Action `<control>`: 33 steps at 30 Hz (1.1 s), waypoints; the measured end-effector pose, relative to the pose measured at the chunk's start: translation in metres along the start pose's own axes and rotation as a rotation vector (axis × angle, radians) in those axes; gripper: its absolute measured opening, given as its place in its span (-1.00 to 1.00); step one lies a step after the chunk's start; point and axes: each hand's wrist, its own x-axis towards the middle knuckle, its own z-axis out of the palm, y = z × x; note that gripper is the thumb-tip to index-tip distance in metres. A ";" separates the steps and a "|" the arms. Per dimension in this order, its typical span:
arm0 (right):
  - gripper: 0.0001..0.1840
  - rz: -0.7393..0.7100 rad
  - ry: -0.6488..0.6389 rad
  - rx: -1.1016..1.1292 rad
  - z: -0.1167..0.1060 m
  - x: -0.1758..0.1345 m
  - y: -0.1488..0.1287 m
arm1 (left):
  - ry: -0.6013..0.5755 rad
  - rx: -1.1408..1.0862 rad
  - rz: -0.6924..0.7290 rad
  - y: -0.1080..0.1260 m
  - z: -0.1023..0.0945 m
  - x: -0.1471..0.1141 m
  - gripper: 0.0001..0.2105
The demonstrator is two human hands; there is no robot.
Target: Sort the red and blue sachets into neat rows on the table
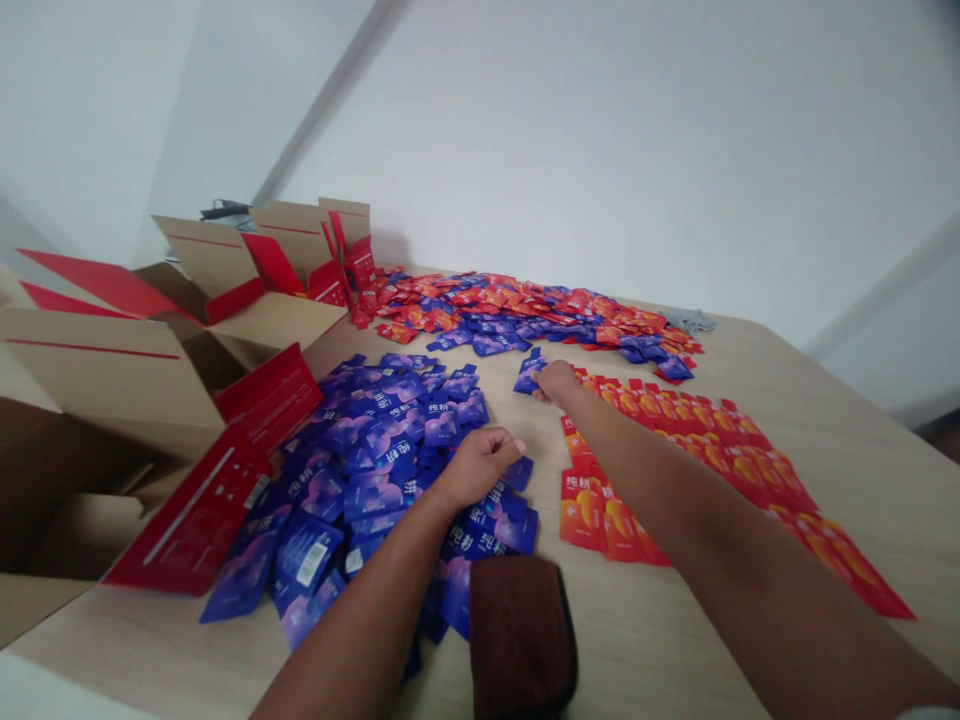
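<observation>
My right hand point(555, 382) pinches one blue-purple sachet point(528, 370) by its right side, in the strip of table between the piles. Nearer to me, my left hand point(486, 464) is closed, thumb against curled fingers, over the right edge of a loose heap of blue sachets point(390, 420). Whether anything is inside those fingers is hidden. Beneath my right forearm, red-orange sachets point(581, 505) lie face up in overlapping rows, partly covered by the arm.
A long mixed pile of red and blue sachets point(517, 300) lies along the table's far side, with a grey item point(691, 320) at its right end. Open red-and-brown cardboard boxes point(202, 515) line the left. A dark maroon object point(519, 635) juts up at the bottom middle.
</observation>
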 end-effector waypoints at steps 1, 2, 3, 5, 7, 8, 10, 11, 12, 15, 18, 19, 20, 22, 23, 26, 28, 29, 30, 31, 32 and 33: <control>-0.56 0.003 0.000 -0.054 0.001 0.003 0.001 | -0.005 -0.006 -0.007 0.001 0.000 0.000 -0.53; -0.57 0.001 0.002 -0.114 0.001 0.006 0.002 | -0.008 -0.011 -0.014 0.001 0.000 0.000 -0.53; -0.57 -0.009 0.009 -0.173 0.000 0.008 0.003 | -0.011 -0.014 -0.021 0.002 0.001 0.000 -0.53; -0.56 -0.055 0.052 -0.276 -0.002 0.010 0.005 | -0.015 -0.015 -0.034 0.004 0.001 0.000 -0.53; -0.53 -0.112 0.104 -0.372 -0.005 0.010 0.007 | -0.023 -0.012 -0.041 0.006 0.001 0.000 -0.53; -0.52 -0.140 0.128 -0.416 -0.005 0.008 0.008 | -0.025 -0.013 -0.041 0.007 0.001 -0.001 -0.53; -0.49 -0.206 0.166 -0.495 -0.004 0.004 0.010 | -0.026 -0.019 -0.040 0.008 0.001 -0.001 -0.52; -0.47 -0.249 0.177 -0.529 -0.003 0.002 0.011 | -0.027 -0.022 -0.042 0.009 0.001 -0.001 -0.51; -0.45 -0.301 0.180 -0.560 -0.001 0.000 0.012 | -0.027 -0.024 -0.045 0.009 0.001 -0.001 -0.51; -0.38 -0.470 0.138 -0.645 0.008 -0.001 0.017 | -0.037 -0.021 -0.062 0.009 0.001 -0.001 -0.51; -0.32 -0.547 0.051 -0.717 0.017 0.007 0.025 | -0.049 -0.012 -0.071 0.009 0.001 -0.001 -0.52; -0.31 -0.551 0.025 -0.736 0.019 0.011 0.027 | -0.052 -0.009 -0.072 0.009 0.002 -0.001 -0.52; -0.29 -0.550 0.002 -0.751 0.022 0.014 0.030 | -0.052 -0.006 -0.071 0.009 0.002 -0.001 -0.52; -0.27 -0.551 -0.031 -0.772 0.025 0.021 0.035 | -0.055 0.002 -0.070 0.011 0.002 -0.002 -0.52; -0.26 -0.553 -0.041 -0.778 0.027 0.023 0.036 | -0.055 0.006 -0.071 0.011 0.002 -0.002 -0.51; -0.23 -0.559 -0.050 -0.780 0.028 0.025 0.039 | -0.059 0.022 -0.078 0.014 0.003 -0.002 -0.51; -0.23 -0.554 -0.051 -0.774 0.028 0.024 0.039 | -0.059 0.035 -0.078 0.014 0.003 -0.002 -0.52; -0.24 -0.551 -0.053 -0.770 0.027 0.023 0.037 | -0.060 0.041 -0.076 0.014 0.003 -0.002 -0.53; -0.24 -0.547 -0.058 -0.764 0.026 0.022 0.036 | -0.059 0.047 -0.073 0.014 0.003 -0.002 -0.53; -0.24 -0.543 -0.064 -0.756 0.025 0.019 0.033 | -0.057 0.051 -0.067 0.014 0.003 -0.002 -0.54; -0.23 -0.542 -0.068 -0.746 0.023 0.016 0.031 | -0.056 0.055 -0.063 0.014 0.003 -0.002 -0.54; -0.21 -0.544 -0.070 -0.733 0.021 0.012 0.028 | -0.056 0.058 -0.060 0.014 0.004 -0.003 -0.54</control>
